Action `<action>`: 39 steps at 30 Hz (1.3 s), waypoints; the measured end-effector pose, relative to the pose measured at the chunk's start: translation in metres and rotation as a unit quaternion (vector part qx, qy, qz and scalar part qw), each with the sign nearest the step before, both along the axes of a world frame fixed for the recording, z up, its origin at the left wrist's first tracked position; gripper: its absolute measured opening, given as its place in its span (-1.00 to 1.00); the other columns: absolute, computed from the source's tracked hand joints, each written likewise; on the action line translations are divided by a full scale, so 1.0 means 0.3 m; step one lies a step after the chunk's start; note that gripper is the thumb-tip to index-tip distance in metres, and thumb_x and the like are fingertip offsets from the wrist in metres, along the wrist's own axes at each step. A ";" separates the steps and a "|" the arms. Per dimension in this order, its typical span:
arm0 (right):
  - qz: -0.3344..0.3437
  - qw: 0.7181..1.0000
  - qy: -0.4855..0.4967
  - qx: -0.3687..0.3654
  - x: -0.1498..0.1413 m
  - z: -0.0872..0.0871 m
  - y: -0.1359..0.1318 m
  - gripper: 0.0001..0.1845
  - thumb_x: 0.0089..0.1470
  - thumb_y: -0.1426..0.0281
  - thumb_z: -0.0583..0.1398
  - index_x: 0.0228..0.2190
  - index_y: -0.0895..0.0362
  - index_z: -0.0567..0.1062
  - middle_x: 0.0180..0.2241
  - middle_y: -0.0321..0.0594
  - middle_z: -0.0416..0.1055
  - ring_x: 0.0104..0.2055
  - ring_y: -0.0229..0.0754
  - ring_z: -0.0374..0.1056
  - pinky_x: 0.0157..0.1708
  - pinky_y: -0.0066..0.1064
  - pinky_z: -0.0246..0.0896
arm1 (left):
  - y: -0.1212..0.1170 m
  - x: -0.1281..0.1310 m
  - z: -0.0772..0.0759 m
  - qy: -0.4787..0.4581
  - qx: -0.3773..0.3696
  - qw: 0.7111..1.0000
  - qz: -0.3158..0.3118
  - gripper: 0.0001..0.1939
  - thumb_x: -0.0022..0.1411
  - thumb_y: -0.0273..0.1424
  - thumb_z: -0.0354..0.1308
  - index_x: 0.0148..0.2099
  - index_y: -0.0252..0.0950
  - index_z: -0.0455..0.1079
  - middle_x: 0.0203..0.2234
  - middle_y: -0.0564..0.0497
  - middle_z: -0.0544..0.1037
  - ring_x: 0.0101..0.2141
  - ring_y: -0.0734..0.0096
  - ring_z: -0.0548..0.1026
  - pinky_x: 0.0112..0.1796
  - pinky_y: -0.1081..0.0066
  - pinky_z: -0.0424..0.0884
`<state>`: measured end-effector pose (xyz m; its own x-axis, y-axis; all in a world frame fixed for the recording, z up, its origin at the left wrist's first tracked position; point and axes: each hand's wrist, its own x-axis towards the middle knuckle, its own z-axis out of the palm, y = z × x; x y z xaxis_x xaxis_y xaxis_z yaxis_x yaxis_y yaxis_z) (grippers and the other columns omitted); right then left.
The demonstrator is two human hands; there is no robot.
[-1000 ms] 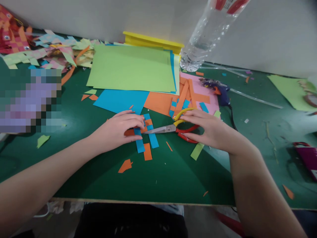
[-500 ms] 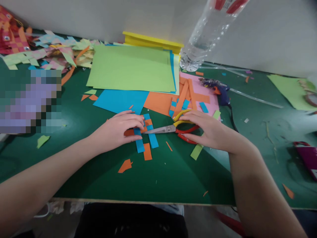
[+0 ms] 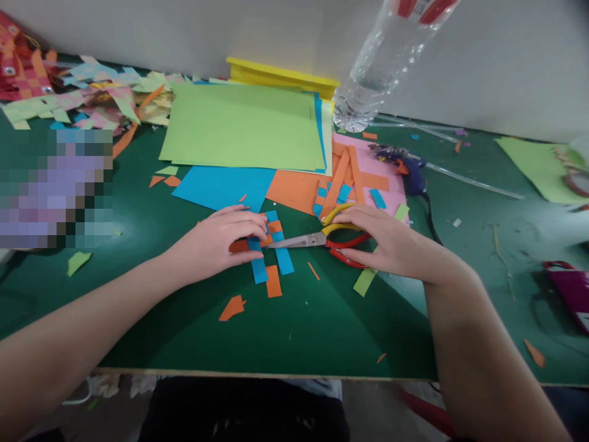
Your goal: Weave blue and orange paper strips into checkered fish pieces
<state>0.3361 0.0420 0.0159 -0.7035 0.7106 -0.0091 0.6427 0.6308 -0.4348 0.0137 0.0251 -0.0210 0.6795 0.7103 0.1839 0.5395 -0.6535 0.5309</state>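
My left hand [image 3: 225, 236] is closed on a small weave of blue and orange paper strips [image 3: 283, 252], its fingertips hiding the weave's left part. A pair of scissors [image 3: 306, 240] with yellow and red handles is in my right hand [image 3: 384, 239], fingers and thumb in the handle loops. The blades look nearly closed, and their tips lie over the woven strips beside my left fingers. Just below the weave is an orange paper piece [image 3: 273, 282]. Nearer me lies an orange scrap [image 3: 232, 308], and a light green strip [image 3: 365, 281] rests under my right hand.
Stacked green sheets [image 3: 243, 126] lie behind my hands, with a water bottle [image 3: 375, 70] at their right. A glue gun [image 3: 411, 175] rests near pink paper and orange strips [image 3: 338, 178]. Paper scraps [image 3: 101, 92] pile up at back left; a purple object [image 3: 570, 288] sits far right.
The scissor handles have drawn slightly closer together, bringing the blades nearer to closed. Both hands otherwise stay in place, and the whole view has shifted very slightly.
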 end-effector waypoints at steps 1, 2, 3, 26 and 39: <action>0.001 1.000 0.000 -0.001 0.000 0.000 0.000 -0.63 0.09 0.23 0.21 -0.05 0.04 0.40 0.04 -0.12 0.41 0.09 -0.01 0.31 0.07 -0.07 0.23 | 0.000 0.001 0.000 0.001 -0.001 1.000 0.000 -0.76 0.30 -0.17 0.14 -0.12 -0.21 0.44 -0.03 -0.03 0.54 0.12 0.25 0.40 0.25 0.08 0.08; 0.001 1.000 0.000 -0.002 -0.001 0.001 -0.001 -0.63 0.08 0.23 0.21 -0.06 0.04 0.40 0.04 -0.12 0.40 0.09 -0.02 0.31 0.07 -0.08 0.23 | 0.000 0.002 0.001 0.002 -0.002 1.000 0.000 -0.76 0.30 -0.17 0.14 -0.12 -0.21 0.44 -0.03 -0.03 0.54 0.12 0.25 0.40 0.25 0.08 0.09; 0.000 1.000 -0.001 -0.004 -0.002 0.001 -0.001 -0.62 0.08 0.23 0.21 -0.06 0.04 0.40 0.04 -0.12 0.40 0.08 -0.02 0.31 0.06 -0.09 0.24 | 0.000 0.003 0.001 0.003 -0.003 1.000 0.001 -0.76 0.30 -0.18 0.14 -0.12 -0.21 0.44 -0.03 -0.03 0.54 0.12 0.24 0.40 0.25 0.09 0.09; -0.008 1.000 -0.002 0.011 -0.009 -0.007 -0.005 -0.60 0.07 0.23 0.23 -0.03 0.02 0.44 0.00 -0.12 0.43 0.07 0.03 0.32 0.05 0.01 0.25 | 0.002 -0.001 0.000 0.004 0.001 1.000 -0.001 -0.75 0.28 -0.17 0.16 -0.12 -0.22 0.44 -0.03 -0.02 0.54 0.11 0.24 0.40 0.25 0.10 0.08; 0.008 0.999 0.002 0.041 0.013 -0.019 0.005 -0.58 0.12 0.19 0.20 0.00 0.03 0.49 -0.01 -0.10 0.45 0.05 0.00 0.37 0.08 -0.06 0.30 | 0.003 0.002 0.000 0.000 0.003 1.000 0.000 -0.76 0.28 -0.18 0.16 -0.12 -0.21 0.43 -0.04 -0.02 0.55 0.10 0.24 0.41 0.24 0.07 0.10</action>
<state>0.3400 0.0436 0.0103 -0.7154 0.6968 0.0518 0.6302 0.6755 -0.3829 0.0142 0.0259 -0.0209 0.6795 0.7091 0.1884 0.5396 -0.6569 0.5265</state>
